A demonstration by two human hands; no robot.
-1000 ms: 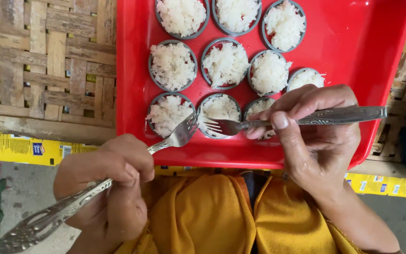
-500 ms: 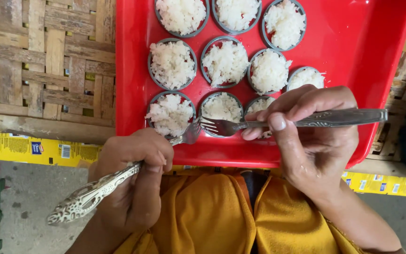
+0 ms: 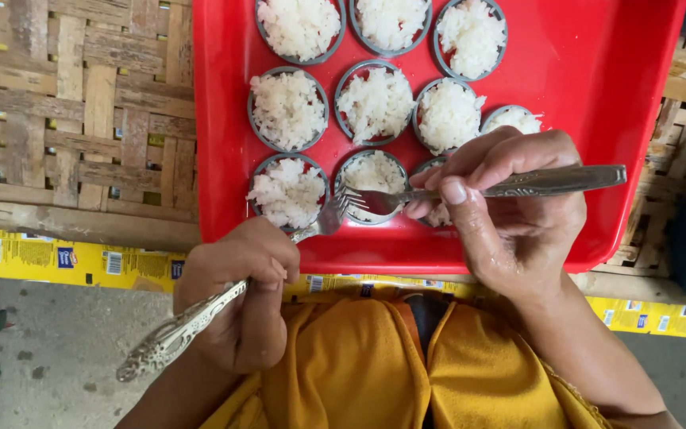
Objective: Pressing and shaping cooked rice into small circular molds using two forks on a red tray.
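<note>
Nearest the camera, a yellow-orange garment covers the person's lap, just below the near rim of the red tray. The left hand sits at that near rim, clenched around the ornate handle of the left fork, whose handle end slants down and away from the tray while its tines reach over the rim to touch the rice in the near-left cup. The right hand hovers over the tray's near right part, thumb and fingers grasping the right fork, which lies nearly level; its tines point left and meet the rice in the near-middle cup, just beside the other fork's tines. A third cup in this near row is mostly hidden under the right hand. Farther up the tray stands a middle row of round, dark-rimmed cups heaped with white rice, and beyond it a far row, cut off by the frame's top edge. The tray rests on a woven bamboo counter, which stretches out to the left of the tray, with a yellow printed strip running along its near edge.
</note>
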